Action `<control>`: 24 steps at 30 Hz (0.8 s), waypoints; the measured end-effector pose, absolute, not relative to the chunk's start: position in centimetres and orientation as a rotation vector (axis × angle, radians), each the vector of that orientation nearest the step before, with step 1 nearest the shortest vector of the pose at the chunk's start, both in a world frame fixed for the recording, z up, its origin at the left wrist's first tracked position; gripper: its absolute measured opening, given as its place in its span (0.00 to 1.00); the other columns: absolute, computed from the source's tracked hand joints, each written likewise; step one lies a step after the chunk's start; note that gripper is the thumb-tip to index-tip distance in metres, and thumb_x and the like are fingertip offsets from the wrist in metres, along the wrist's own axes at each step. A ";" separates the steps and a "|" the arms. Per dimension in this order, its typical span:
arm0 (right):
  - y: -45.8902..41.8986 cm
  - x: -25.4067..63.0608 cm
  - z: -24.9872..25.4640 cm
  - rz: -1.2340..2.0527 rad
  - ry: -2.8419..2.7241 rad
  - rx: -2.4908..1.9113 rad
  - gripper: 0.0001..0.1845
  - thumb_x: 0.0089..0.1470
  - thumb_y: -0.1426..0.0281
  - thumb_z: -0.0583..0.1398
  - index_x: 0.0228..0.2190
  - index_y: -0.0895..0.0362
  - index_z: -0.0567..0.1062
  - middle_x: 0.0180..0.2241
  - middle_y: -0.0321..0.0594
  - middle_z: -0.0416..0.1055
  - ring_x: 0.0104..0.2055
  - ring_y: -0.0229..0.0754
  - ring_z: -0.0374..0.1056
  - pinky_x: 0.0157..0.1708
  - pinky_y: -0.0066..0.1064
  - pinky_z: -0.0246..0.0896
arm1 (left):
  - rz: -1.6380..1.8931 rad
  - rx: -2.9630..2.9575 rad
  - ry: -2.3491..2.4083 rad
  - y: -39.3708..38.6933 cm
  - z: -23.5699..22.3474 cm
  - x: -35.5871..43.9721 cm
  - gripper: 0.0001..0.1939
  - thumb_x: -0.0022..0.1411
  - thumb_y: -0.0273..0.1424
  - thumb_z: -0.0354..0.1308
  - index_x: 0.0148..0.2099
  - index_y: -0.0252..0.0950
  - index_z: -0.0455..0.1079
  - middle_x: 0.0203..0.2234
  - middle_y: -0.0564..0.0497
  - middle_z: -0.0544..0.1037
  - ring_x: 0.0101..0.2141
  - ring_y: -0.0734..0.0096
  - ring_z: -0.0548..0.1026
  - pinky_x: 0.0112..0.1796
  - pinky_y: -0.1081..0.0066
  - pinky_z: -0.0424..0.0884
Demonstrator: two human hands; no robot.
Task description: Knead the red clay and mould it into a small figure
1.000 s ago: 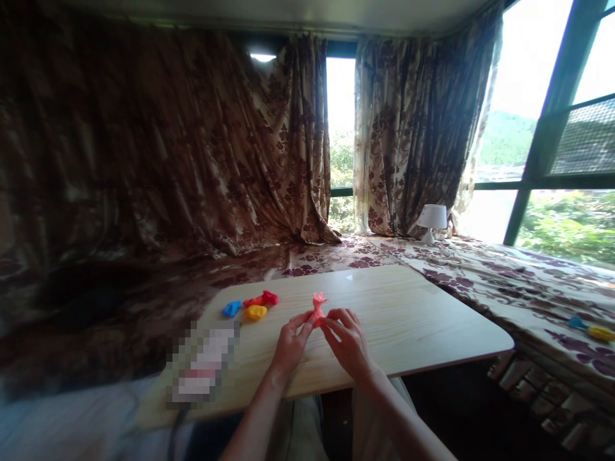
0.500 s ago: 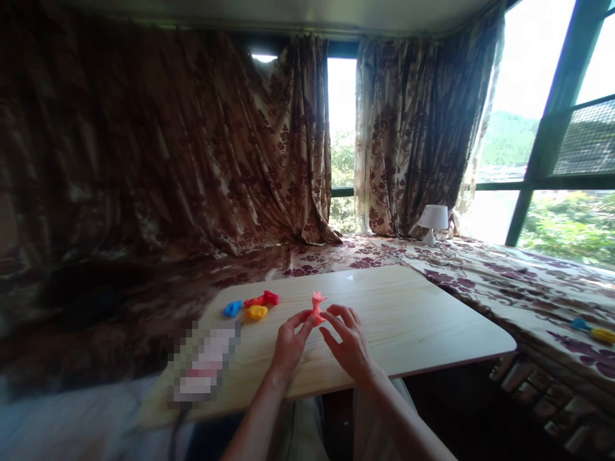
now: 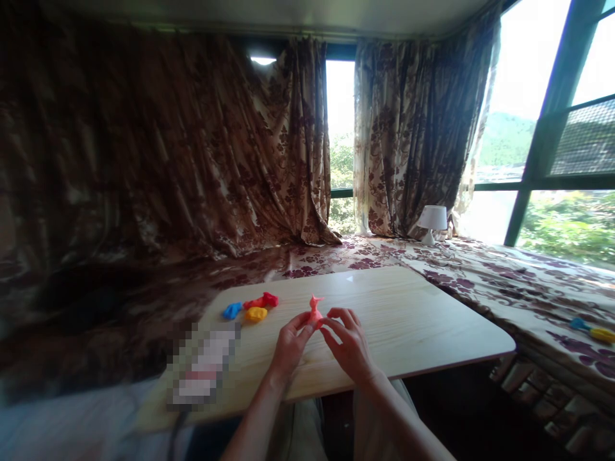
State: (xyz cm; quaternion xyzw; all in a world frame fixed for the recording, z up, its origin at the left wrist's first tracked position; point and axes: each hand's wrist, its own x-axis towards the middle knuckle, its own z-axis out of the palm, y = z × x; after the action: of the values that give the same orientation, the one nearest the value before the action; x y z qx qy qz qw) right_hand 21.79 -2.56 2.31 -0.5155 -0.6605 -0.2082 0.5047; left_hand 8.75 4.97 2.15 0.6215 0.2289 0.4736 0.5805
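Note:
A small coral-pink crumpled piece (image 3: 314, 313), narrow in its upper part with a pointed, flared top, stands upright between my hands above the table. I cannot tell whether it is paper, cloth or something else. My left hand (image 3: 291, 339) pinches its lower left side between thumb and fingers. At its lower right edge, my right hand (image 3: 350, 342) has thumb and forefinger closed together on it, the other fingers curved above. Left of my hands, similar crumpled pieces lie on the table: a blue one (image 3: 232, 311), a yellow one (image 3: 256, 314) and a red one (image 3: 262, 300).
The pale wooden table (image 3: 408, 320) has rounded corners. A blurred-out, pixelated object (image 3: 204, 368) lies at its left. A white lamp (image 3: 433, 218) stands on the flowered cover behind. A blue and yellow item (image 3: 600, 334) lies far right. Patterned curtains (image 3: 288, 147) hang at the back.
My right thumb and forefinger have come together at the pink piece's lower right edge; before, they were more apart. The piece's flared top looks narrower and sits slightly lower.

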 end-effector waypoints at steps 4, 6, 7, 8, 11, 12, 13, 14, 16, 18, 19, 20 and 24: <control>-2.6 21.8 2.4 -0.508 -1.591 -1.230 0.08 0.56 0.74 0.57 0.35 0.53 0.76 0.36 0.42 0.68 0.40 0.43 0.63 0.40 0.36 0.61 | 1.109 1.445 0.551 5.2 1.8 8.8 0.20 0.50 0.38 0.63 0.45 0.34 0.73 0.39 0.46 0.79 0.44 0.59 0.74 0.49 0.64 0.65; -2.6 21.8 2.5 -0.494 -1.593 -1.213 0.08 0.56 0.74 0.56 0.34 0.54 0.76 0.36 0.42 0.68 0.39 0.42 0.62 0.39 0.36 0.61 | 1.118 1.453 0.564 5.2 1.7 8.9 0.20 0.50 0.38 0.63 0.44 0.34 0.73 0.39 0.46 0.79 0.44 0.59 0.74 0.49 0.63 0.64; -2.6 21.8 2.5 -0.480 -1.591 -1.206 0.08 0.56 0.74 0.56 0.33 0.54 0.76 0.35 0.41 0.68 0.38 0.42 0.62 0.39 0.36 0.61 | 1.117 1.459 0.566 5.2 1.7 8.9 0.20 0.50 0.38 0.63 0.45 0.34 0.73 0.39 0.46 0.79 0.44 0.59 0.74 0.49 0.63 0.64; -2.6 21.8 2.5 -0.464 -1.588 -1.201 0.09 0.57 0.74 0.56 0.33 0.54 0.76 0.34 0.41 0.68 0.38 0.42 0.62 0.38 0.35 0.61 | 1.111 1.466 0.564 5.2 1.7 8.9 0.20 0.50 0.38 0.63 0.45 0.34 0.73 0.39 0.46 0.79 0.45 0.59 0.74 0.49 0.63 0.64; -2.5 21.8 2.3 -0.422 -1.571 -1.195 0.09 0.57 0.74 0.55 0.34 0.54 0.76 0.34 0.41 0.68 0.38 0.42 0.62 0.39 0.36 0.62 | 1.092 1.471 0.555 5.2 1.7 8.9 0.20 0.51 0.38 0.63 0.46 0.35 0.73 0.41 0.46 0.79 0.45 0.59 0.73 0.49 0.64 0.65; -2.4 21.9 2.2 -0.415 -1.566 -1.192 0.10 0.57 0.74 0.54 0.34 0.54 0.75 0.35 0.42 0.68 0.39 0.42 0.63 0.39 0.36 0.62 | 1.094 1.468 0.560 5.2 1.8 8.9 0.20 0.51 0.38 0.63 0.46 0.35 0.73 0.41 0.46 0.79 0.45 0.59 0.73 0.49 0.64 0.65; -2.3 21.9 2.1 -0.412 -1.562 -1.190 0.10 0.57 0.74 0.55 0.36 0.54 0.75 0.36 0.42 0.68 0.40 0.43 0.62 0.40 0.37 0.62 | 1.100 1.463 0.569 5.2 1.9 8.9 0.20 0.51 0.38 0.63 0.45 0.35 0.73 0.41 0.46 0.79 0.45 0.59 0.73 0.49 0.64 0.64; -2.3 21.9 2.0 -0.413 -1.559 -1.189 0.10 0.56 0.74 0.55 0.38 0.54 0.74 0.38 0.43 0.68 0.41 0.44 0.62 0.41 0.38 0.62 | 1.107 1.459 0.578 5.1 2.0 8.9 0.20 0.51 0.38 0.62 0.45 0.34 0.73 0.41 0.46 0.78 0.45 0.60 0.73 0.49 0.64 0.64; -2.2 21.9 1.9 -0.423 -1.561 -1.202 0.12 0.55 0.74 0.56 0.42 0.53 0.73 0.41 0.44 0.67 0.42 0.45 0.62 0.42 0.39 0.62 | 1.118 1.453 0.584 5.0 2.2 8.9 0.19 0.52 0.39 0.61 0.44 0.34 0.73 0.41 0.45 0.78 0.45 0.60 0.73 0.48 0.64 0.65; -2.1 21.9 1.9 -0.432 -1.570 -1.227 0.13 0.55 0.74 0.56 0.42 0.53 0.73 0.40 0.43 0.67 0.42 0.45 0.62 0.42 0.40 0.62 | 1.113 1.462 0.571 4.8 2.5 8.8 0.19 0.52 0.39 0.61 0.44 0.34 0.73 0.41 0.45 0.78 0.44 0.60 0.74 0.47 0.65 0.65; -2.1 21.9 1.9 -0.436 -1.572 -1.235 0.12 0.55 0.75 0.56 0.41 0.52 0.73 0.39 0.43 0.67 0.42 0.45 0.62 0.41 0.39 0.62 | 1.108 1.471 0.565 4.7 2.6 8.8 0.19 0.52 0.39 0.61 0.43 0.34 0.73 0.41 0.45 0.78 0.43 0.61 0.74 0.47 0.65 0.66; -2.1 21.9 1.9 -0.438 -1.569 -1.237 0.11 0.55 0.75 0.56 0.39 0.52 0.74 0.38 0.42 0.67 0.41 0.44 0.63 0.41 0.39 0.62 | 1.104 1.482 0.561 4.6 2.7 8.8 0.18 0.52 0.39 0.60 0.43 0.34 0.73 0.40 0.46 0.79 0.43 0.61 0.74 0.47 0.65 0.66; -2.0 22.0 1.8 -0.420 -1.551 -1.211 0.09 0.56 0.75 0.56 0.34 0.53 0.75 0.36 0.41 0.67 0.39 0.43 0.63 0.39 0.36 0.62 | 1.103 1.500 0.564 4.6 2.7 8.7 0.17 0.53 0.38 0.58 0.43 0.34 0.74 0.39 0.47 0.79 0.43 0.61 0.74 0.48 0.65 0.65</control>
State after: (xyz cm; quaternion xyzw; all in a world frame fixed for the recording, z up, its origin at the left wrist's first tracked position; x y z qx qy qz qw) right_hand 21.96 -2.05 1.83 -0.5084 -0.6512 -0.1763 0.5351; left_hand 8.72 4.63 2.69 0.6372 0.2397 0.4686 0.5630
